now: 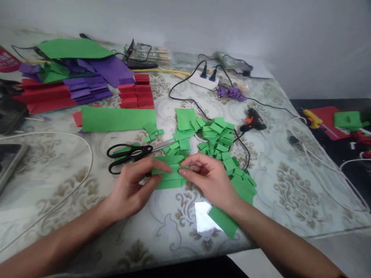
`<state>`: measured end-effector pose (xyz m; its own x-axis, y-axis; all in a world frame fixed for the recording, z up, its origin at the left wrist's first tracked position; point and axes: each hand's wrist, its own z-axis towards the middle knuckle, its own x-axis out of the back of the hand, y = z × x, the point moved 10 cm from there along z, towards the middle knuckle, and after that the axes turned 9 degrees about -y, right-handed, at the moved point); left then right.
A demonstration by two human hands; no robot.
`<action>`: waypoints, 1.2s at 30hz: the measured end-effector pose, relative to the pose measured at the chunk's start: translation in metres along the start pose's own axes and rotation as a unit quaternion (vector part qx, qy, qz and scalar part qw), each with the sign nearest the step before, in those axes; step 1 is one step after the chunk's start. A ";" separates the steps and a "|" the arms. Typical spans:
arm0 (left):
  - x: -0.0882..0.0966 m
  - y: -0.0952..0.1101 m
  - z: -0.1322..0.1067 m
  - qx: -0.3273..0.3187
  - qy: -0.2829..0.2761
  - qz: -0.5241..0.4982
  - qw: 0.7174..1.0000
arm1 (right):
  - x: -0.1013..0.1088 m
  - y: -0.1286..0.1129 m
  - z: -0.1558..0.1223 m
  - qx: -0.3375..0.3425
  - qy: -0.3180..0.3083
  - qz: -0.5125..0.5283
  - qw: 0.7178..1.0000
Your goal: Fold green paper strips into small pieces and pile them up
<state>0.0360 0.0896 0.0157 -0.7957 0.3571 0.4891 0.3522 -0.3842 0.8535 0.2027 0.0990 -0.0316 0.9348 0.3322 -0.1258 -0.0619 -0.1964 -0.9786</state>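
Black-handled scissors (147,149) lie just beyond my left hand (129,189), whose thumb and forefinger touch the creased green paper (170,184), slightly parted; whether they pinch it, I cannot tell. The paper sits between my hands. At its right end my right hand (210,175) pinches, thumb and forefinger nearly together. Farther right, small green pieces (218,133) lie heaped, then a glue gun (255,120).
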 end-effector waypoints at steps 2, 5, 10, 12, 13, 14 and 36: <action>-0.002 0.002 0.000 -0.010 -0.016 -0.004 1.000 | 0.002 -0.004 -0.002 0.021 0.016 -0.003 1.000; -0.005 -0.003 -0.001 -0.002 -0.011 -0.009 1.000 | 0.002 -0.009 -0.006 0.043 0.034 -0.018 0.998; -0.001 -0.010 -0.004 0.028 0.060 0.003 0.998 | -0.002 -0.009 -0.009 0.057 0.029 0.001 0.998; 0.001 -0.007 -0.004 0.024 0.077 0.012 0.997 | -0.003 -0.006 -0.008 0.038 0.024 0.030 0.999; 0.002 -0.006 -0.004 0.021 0.082 0.017 0.996 | -0.003 -0.003 -0.007 0.023 0.020 0.047 0.998; 0.003 -0.005 -0.004 0.020 0.085 0.021 0.996 | -0.004 0.000 -0.006 0.005 0.015 0.064 0.998; -0.005 -0.020 -0.004 0.070 0.055 -0.112 0.990 | -0.001 -0.005 -0.008 0.032 0.040 -0.025 0.998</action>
<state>0.0308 0.0923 -0.0038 -0.9081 0.3216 0.2683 0.2191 -0.1812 0.9587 0.2054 0.0920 -0.0252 0.9621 0.2646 -0.0666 -0.0354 -0.1210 -0.9920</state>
